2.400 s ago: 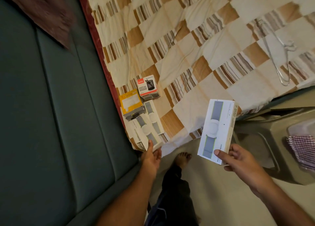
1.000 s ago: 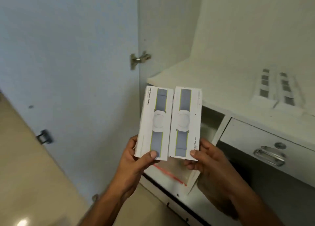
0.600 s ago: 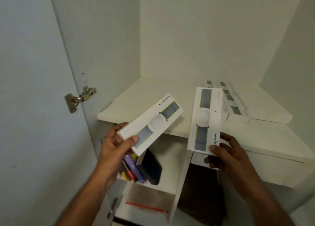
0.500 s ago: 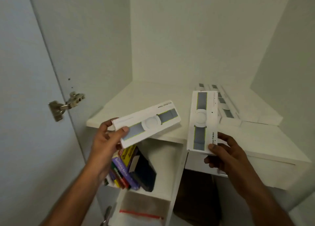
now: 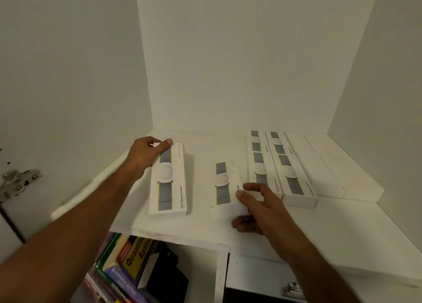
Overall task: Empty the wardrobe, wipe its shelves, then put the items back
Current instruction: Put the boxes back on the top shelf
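Inside the wardrobe, a person's left hand [image 5: 146, 154] grips the far end of a white box [image 5: 170, 181] lying flat on the shelf [image 5: 342, 229], thumb curled over its top edge. R. hand [image 5: 255, 209] pinches the near corner of a second box [image 5: 225, 186], thumb on top, fingers under; this one sits near the first but apart from it, w/ its far end just beside a row of similar boxes [image 5: 280, 165] at the back right. Books [image 5: 127, 264] stand in the compartment below; a hinge [image 5: 16, 181] shows at left.
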`<state>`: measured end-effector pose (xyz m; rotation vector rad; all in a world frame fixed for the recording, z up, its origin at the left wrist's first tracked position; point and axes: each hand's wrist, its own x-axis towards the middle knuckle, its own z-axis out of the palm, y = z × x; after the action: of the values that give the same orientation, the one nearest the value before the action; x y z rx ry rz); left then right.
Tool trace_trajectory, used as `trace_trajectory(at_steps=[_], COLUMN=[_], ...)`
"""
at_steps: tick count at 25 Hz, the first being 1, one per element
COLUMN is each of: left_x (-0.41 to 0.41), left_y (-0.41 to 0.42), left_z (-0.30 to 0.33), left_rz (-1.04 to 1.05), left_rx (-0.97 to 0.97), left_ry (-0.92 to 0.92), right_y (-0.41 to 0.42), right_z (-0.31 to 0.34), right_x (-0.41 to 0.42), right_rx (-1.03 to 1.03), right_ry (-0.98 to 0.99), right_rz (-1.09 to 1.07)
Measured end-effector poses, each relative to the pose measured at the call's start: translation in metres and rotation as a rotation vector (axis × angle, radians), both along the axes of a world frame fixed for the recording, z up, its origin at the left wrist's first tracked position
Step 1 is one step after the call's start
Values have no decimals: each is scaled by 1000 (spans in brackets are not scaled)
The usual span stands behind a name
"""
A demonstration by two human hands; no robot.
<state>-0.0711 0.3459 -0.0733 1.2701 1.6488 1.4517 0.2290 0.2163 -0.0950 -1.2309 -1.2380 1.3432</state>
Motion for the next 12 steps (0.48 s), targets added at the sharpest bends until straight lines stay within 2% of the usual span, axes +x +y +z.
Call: trace_trajectory(at_steps=[4, 7, 9, 12], left_x=[27, 38, 35, 18], left_y=[53, 67, 51, 4], left_z=[-16, -17, -6, 11], left_rz=[-2, -119, -243, -577], left_rx=[-48, -104, -103, -208], left_ry=[107, 273, 440, 667], right_y=[21, 25, 25, 31], right_z=[-9, -14, -11, -4], right_x=[-2, -6, -8, -15], right_rx=[27, 124, 202, 314], right_ry=[-148, -367, -557, -1017], right_rz=[-25, -89, -134, -194])
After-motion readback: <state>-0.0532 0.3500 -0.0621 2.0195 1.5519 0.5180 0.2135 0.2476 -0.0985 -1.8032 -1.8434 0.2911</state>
